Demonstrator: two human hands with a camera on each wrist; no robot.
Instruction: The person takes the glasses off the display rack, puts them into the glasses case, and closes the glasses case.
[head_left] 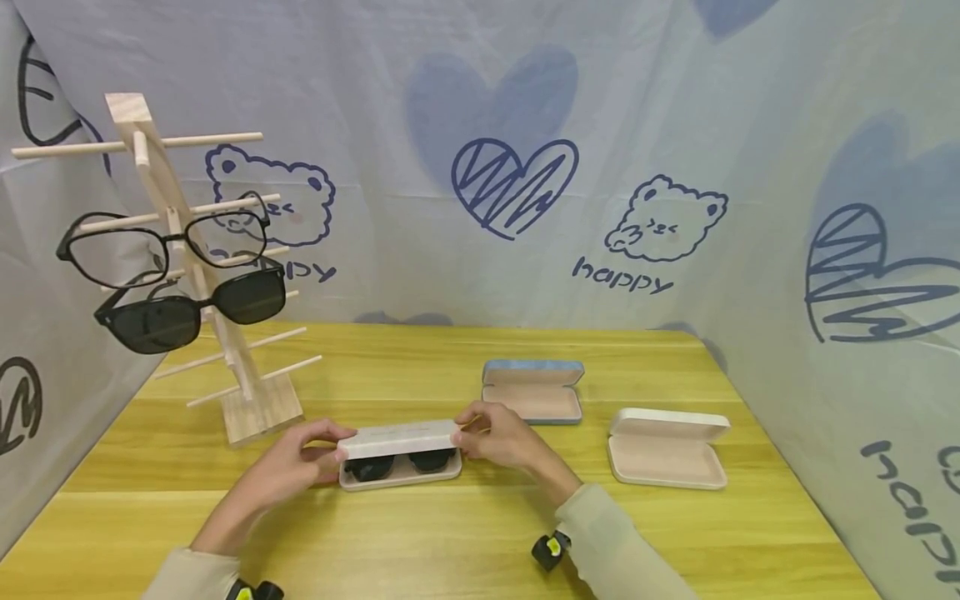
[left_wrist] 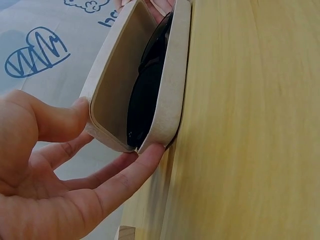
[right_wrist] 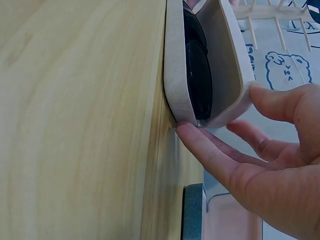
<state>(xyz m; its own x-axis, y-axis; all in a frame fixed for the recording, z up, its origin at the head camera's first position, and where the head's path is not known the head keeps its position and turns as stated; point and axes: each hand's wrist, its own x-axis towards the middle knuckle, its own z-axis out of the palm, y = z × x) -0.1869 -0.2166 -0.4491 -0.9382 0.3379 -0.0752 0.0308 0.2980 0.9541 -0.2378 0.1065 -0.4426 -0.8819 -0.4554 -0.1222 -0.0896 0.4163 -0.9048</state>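
A pale glasses case point(head_left: 399, 439) lies on the table in front of me, its lid partly raised. Inside it are dark sunglasses point(left_wrist: 145, 100), their lenses showing below the lid. My left hand point(head_left: 294, 467) holds the case's left end, the thumb at the lid's front edge and the fingers around the end. At the right end, my right hand point(head_left: 498, 435) grips the case likewise, thumb on the lid edge point(right_wrist: 247, 90) and a fingertip by the hinge side.
Behind the right hand sits an open blue glasses case point(head_left: 532, 400); farther right is an open white case point(head_left: 667, 462). On the left stands a wooden display rack point(head_left: 168, 179) with clear-lensed glasses point(head_left: 120, 257) and black sunglasses point(head_left: 157, 325). A patterned curtain point(head_left: 390, 250) encloses the table point(head_left: 450, 550).
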